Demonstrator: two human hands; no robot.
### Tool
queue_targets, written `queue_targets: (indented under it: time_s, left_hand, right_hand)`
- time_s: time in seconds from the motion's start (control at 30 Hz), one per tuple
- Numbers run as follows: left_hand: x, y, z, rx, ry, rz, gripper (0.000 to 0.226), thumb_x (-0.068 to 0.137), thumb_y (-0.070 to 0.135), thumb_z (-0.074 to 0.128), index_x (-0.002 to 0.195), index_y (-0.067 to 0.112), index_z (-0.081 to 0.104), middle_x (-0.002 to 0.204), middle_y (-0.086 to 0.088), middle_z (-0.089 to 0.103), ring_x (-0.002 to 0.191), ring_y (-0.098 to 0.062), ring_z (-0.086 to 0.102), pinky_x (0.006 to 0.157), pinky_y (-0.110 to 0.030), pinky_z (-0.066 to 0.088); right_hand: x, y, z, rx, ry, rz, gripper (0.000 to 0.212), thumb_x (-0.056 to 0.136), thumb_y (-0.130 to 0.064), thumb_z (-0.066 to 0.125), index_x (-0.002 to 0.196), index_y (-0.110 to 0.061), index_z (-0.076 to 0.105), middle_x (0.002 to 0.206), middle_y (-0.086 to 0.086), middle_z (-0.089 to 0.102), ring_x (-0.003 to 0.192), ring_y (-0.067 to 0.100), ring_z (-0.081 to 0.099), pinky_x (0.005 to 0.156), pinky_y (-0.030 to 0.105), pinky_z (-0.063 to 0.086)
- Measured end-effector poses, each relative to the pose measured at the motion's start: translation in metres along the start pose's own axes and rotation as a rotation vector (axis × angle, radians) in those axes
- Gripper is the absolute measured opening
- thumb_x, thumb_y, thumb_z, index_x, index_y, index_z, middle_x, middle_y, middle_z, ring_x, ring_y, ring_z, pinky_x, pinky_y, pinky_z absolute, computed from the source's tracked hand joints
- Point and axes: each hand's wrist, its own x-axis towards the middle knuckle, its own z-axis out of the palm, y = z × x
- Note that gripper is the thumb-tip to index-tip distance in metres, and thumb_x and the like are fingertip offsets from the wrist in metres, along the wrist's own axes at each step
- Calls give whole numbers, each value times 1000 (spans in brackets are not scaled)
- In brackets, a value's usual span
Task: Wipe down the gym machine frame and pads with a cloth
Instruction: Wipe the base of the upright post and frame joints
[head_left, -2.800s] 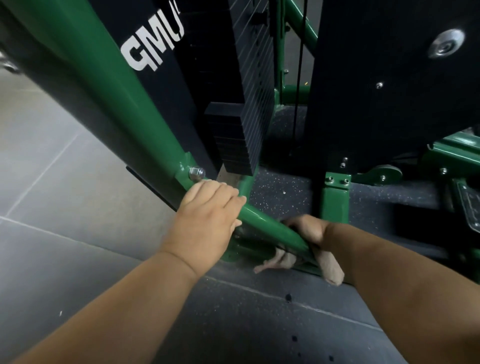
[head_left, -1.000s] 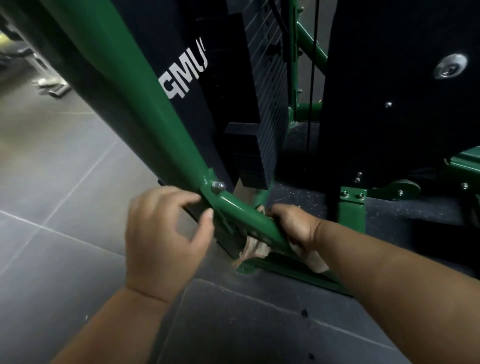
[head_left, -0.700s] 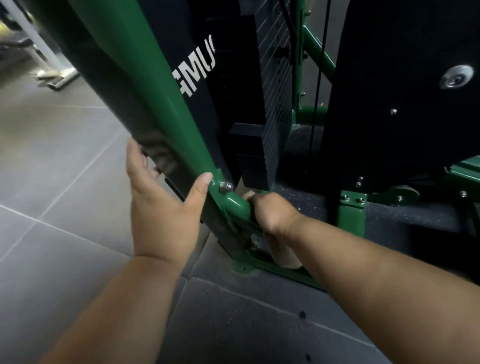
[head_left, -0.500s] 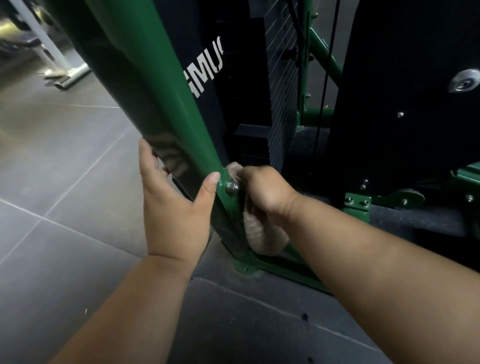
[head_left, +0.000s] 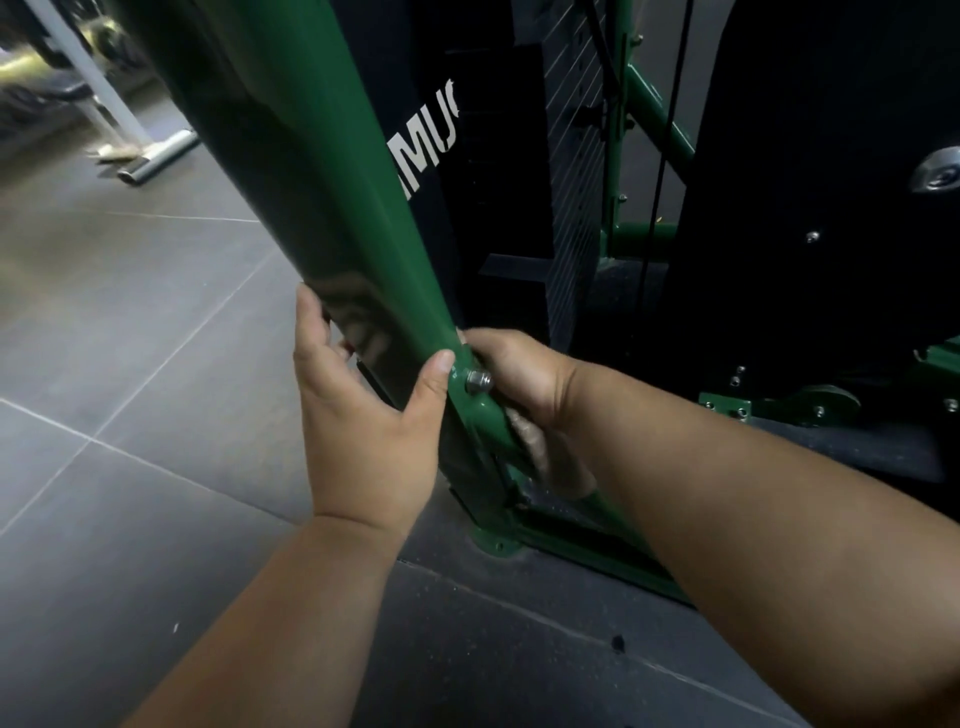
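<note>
A crumpled beige cloth (head_left: 535, 447) sits bunched against the far side of the slanted glossy green steel frame tube (head_left: 332, 208), just below its silver bolt (head_left: 479, 381). The right hand (head_left: 519, 379) curls around the cloth, pressing it to the tube. The left hand (head_left: 363, 415) grips the tube's near side, thumb beside the bolt. Grey floor tiles (head_left: 130, 338) lie to the left.
</note>
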Motion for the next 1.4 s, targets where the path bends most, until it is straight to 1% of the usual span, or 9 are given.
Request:
queue_targets:
  time_s: [0.13,0.37,0.5,0.53,0.63,0.73,0.97,1.23,1.4]
  left_hand:
    - [-3,2,2,53,-3,-4,110,91,33,82,168,19,6,167,5,29,151,-11,38,123,-39,39]
    - [-1,-10,5,19,5,18,111,90,39,80,168,20,2,163,17,25,149,-23,42,118,-47,44]
    - [-2,-8,2,33,-2,10,110,92,38,79,168,19,3,167,7,28,151,-21,39,122,-44,39]
    - [-3,-6,2,55,-14,0,109,93,38,79,168,19,3,168,4,27,152,-18,37,123,-43,37]
    - [-12,7,1,236,30,-1,100,96,40,75,167,11,12,165,-9,29,150,-23,37,124,-44,35]
    - [-33,24,7,464,133,347,70,97,30,75,152,-2,44,146,-28,44,135,-45,45,114,-58,41]
    - [-51,26,34,701,-384,655,35,90,15,69,124,21,76,128,2,71,134,-31,54,122,-50,29]
    - [-48,29,66,1095,-747,515,51,103,40,42,142,16,64,137,-3,65,155,-35,29,129,-55,-4]
    - [-61,19,95,1180,-1030,556,57,108,49,23,128,18,66,122,-6,67,127,-32,52,124,-49,20]
  right_hand:
    - [-3,20,-17,-52,11,194,46,100,-36,55,113,3,75,106,24,72,88,36,69,92,49,58]
    - [1,-16,8,214,21,-226,49,99,-31,60,117,14,68,104,27,68,92,37,66,79,35,57]
    - [-10,25,1,10,91,-65,70,90,-71,64,97,-3,79,92,34,72,71,39,67,83,66,57]
    - [-14,34,-5,9,119,-43,67,93,-68,64,99,-3,79,96,31,74,74,36,69,77,27,37]
    - [-26,54,-36,-102,189,16,41,108,-40,54,95,-7,77,81,5,79,70,13,76,59,17,55]
    - [-27,78,-71,-487,283,27,48,107,-49,49,119,-11,76,120,-2,73,112,14,69,97,27,51]
    - [-38,122,-109,-596,325,35,41,110,-33,44,117,-7,75,130,7,69,119,22,64,110,40,47]
    - [-54,165,-148,-596,407,204,47,108,-35,35,85,-6,65,89,19,70,81,29,59,85,41,50]
    - [-73,192,-174,-611,433,351,56,110,-43,30,92,-11,72,88,14,71,93,33,66,94,39,50]
